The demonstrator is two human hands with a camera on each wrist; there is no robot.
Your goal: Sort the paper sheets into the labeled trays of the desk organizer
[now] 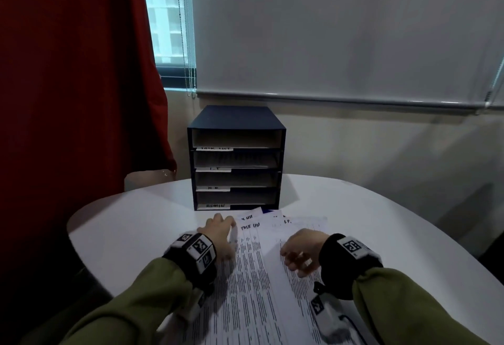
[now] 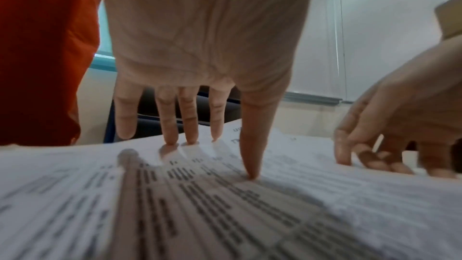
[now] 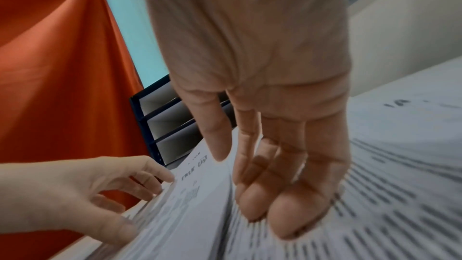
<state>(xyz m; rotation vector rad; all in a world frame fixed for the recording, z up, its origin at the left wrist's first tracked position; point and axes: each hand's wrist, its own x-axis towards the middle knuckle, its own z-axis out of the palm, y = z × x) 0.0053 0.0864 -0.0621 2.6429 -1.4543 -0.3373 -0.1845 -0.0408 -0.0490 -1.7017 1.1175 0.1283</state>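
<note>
Both hands (image 1: 221, 238) on sheets (image 1: 256, 276) (organizer (image 1: 236, 158) behind).

Olive-green sleeves (image 1: 131, 298) cover both forearms at the lower frame. Black wrist bands (image 1: 334, 265) carry white blocks printed with black square markers (image 1: 200, 246); a thin black cable (image 1: 354, 325) trails at lower right.

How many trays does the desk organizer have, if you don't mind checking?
4, stacked in the desk organizer: top tray, second tray, third tray and bottom tray. None appears hidden.
</note>
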